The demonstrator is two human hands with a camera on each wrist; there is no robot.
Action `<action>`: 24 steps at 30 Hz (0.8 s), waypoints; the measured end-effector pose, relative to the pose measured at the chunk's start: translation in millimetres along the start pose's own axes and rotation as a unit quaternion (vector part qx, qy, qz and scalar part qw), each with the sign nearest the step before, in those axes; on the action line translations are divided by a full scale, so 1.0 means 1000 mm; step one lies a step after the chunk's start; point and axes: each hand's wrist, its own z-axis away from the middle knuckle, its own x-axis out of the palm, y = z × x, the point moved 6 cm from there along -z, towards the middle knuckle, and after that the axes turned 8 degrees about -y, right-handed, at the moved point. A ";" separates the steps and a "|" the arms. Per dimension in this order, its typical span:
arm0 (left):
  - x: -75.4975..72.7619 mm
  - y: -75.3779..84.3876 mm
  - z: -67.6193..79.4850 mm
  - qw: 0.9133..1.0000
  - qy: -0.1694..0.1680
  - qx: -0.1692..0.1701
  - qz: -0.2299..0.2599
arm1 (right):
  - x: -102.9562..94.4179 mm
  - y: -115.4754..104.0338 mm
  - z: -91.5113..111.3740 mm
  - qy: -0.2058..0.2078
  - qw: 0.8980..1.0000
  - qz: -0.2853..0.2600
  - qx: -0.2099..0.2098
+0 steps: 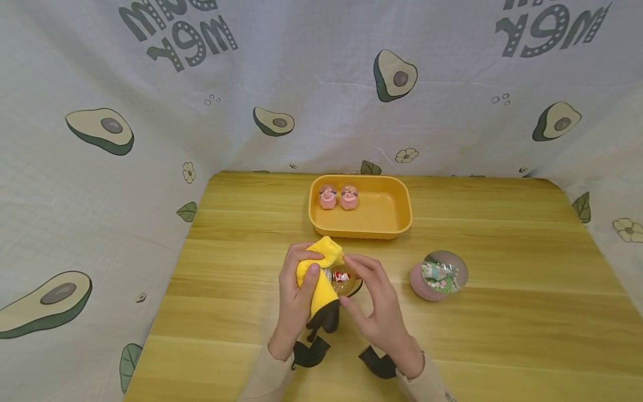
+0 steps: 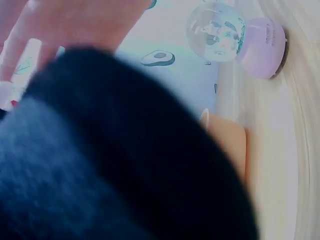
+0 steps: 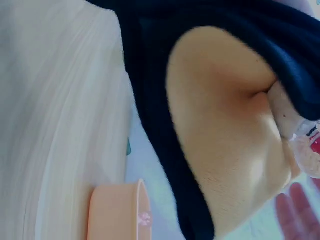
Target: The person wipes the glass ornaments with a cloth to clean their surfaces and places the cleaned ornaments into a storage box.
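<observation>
My left hand grips a yellow and black cloth, its thumb pressed over the yellow part while the black end hangs down. Against the cloth sits a small snow globe with a red and white figure inside. My right hand holds this globe from the right, thumb below and fingertips above. Close up in the right wrist view, the cloth fills much of the picture beside the clear globe. In the left wrist view the dark, blurred cloth hides most of the work.
A larger snow globe with a pink base lies tilted on the wooden table, to the right of my hands. Behind them stands a yellow tray with two small pink globes at its left. Avocado-print fabric hangs around the table.
</observation>
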 end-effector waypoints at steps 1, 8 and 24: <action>0.000 0.000 0.000 1.000 -0.001 -0.004 0.005 | 0.000 -0.001 0.000 0.000 1.000 -0.002 -0.018; 0.003 0.001 0.000 1.000 -0.020 0.002 -0.003 | -0.004 -0.002 0.001 0.040 0.998 -0.018 -0.053; 0.003 -0.007 0.005 0.999 0.001 -0.030 0.013 | -0.002 0.008 0.002 0.005 0.998 -0.022 0.054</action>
